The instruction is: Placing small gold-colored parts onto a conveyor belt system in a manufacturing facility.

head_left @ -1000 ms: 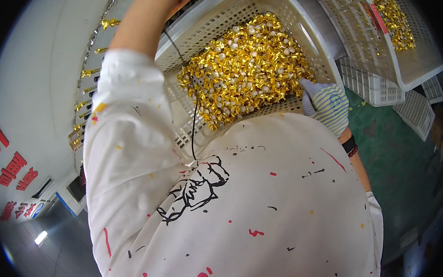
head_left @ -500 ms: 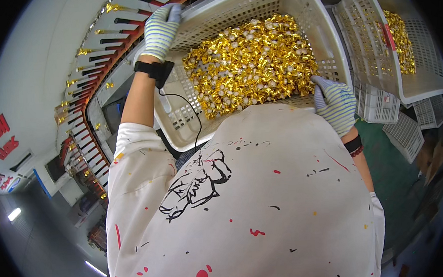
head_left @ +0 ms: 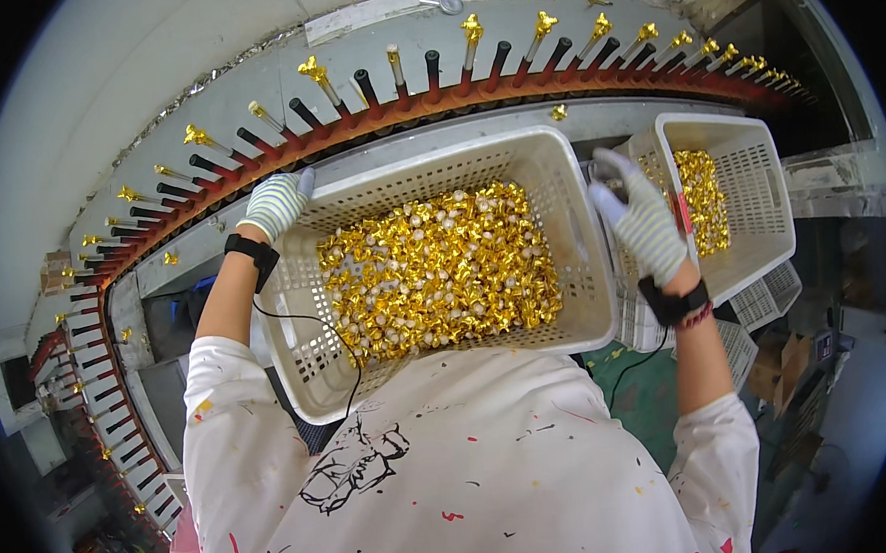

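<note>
A pale plastic basket (head_left: 591, 269) with slotted walls rests in front of my body. Many shiny gold pieces (head_left: 442, 261) with whitish round ends lie heaped in it. My left hand (head_left: 277, 205), in a striped glove, is closed over the rim at the far left corner. Just off the basket's right wall, my right hand (head_left: 646, 221) is raised in a matching glove. Its thumb and fingers are apart, slightly smeared by motion, and nothing shows between them. Behind it stands a second pale basket (head_left: 764, 190), also holding gold pieces (head_left: 702, 208).
A curved orange-red rail (head_left: 394, 111) runs beyond the baskets, bearing upright dark-tipped rods; some carry gold pieces. Stacked baskets (head_left: 765, 300) and a cardboard box (head_left: 779, 369) are at the right. A thin black cable (head_left: 356, 366) hangs from my left wrist.
My right hand has left the basket's near right corner and moved up beside its right wall. The left hand stays at the rim. The view has swung, showing more of the rail.
</note>
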A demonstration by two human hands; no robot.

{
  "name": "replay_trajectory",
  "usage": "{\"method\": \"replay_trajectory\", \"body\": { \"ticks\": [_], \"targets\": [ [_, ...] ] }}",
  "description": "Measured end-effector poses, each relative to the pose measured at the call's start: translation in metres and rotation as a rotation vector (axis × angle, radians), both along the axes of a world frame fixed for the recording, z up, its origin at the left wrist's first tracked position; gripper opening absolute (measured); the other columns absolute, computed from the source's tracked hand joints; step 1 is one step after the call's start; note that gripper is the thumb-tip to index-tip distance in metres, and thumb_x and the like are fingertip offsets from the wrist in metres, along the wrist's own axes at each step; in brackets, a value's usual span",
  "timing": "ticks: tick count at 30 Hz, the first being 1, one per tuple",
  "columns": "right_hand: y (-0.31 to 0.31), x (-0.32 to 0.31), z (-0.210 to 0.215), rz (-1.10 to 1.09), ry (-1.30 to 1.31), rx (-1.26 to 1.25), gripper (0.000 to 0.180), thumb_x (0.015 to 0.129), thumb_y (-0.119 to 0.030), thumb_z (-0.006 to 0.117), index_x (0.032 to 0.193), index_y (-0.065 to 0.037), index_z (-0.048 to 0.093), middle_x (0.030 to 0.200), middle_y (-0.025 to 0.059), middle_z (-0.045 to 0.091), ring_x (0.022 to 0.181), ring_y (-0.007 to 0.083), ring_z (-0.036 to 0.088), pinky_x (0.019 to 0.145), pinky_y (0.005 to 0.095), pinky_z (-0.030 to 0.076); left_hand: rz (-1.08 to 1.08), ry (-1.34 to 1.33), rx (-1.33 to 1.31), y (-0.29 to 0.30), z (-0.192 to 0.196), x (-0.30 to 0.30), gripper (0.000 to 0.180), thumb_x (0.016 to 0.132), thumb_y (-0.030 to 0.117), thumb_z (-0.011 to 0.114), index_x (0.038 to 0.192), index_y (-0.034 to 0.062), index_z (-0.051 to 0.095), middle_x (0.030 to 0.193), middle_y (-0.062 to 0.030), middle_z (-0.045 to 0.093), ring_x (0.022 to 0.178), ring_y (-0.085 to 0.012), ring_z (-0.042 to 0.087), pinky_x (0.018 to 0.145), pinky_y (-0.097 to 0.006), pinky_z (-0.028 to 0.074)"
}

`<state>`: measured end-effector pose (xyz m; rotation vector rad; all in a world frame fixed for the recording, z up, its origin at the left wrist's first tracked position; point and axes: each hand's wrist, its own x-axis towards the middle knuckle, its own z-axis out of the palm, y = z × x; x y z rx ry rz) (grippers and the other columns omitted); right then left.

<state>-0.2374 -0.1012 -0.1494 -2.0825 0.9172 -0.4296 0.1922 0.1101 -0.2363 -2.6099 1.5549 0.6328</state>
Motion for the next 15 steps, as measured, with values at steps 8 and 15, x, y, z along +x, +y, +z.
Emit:
{"method": "replay_trajectory", "body": {
  "ticks": [8,15],
  "targets": [
    [-0.12,0.167,0.025,-0.021,0.38,-0.469,0.062,0.086,-0.049,0.058,0.132,-0.008,0.051,0.113,0.0233,0.062,0.1,0.0347,0.062,0.089,0.0416,0.048,0.152,0.12,-0.079,-0.025,0.007,-0.006,0.04,0.092,0.038,0.048,0.093,0.005,0.07,0.089,-0.022,0.066,0.086,-0.0393,0.063,0.08,-0.045,0.049],
    [-0.099,0.233,-0.041,0.167,0.27,-0.877,0.02,0.087,-0.029,0.056,0.079,-0.011,0.062,0.073,0.0125,0.068,0.068,0.0338,0.066,0.062,0.047,0.052,0.187,0.054,-0.144,-0.019,-0.018,0.002,0.034,0.089,0.035,0.053,0.101,0.0087,0.071,0.097,-0.0188,0.068,0.093,-0.035,0.064,0.084,-0.041,0.05]
  ]
}}
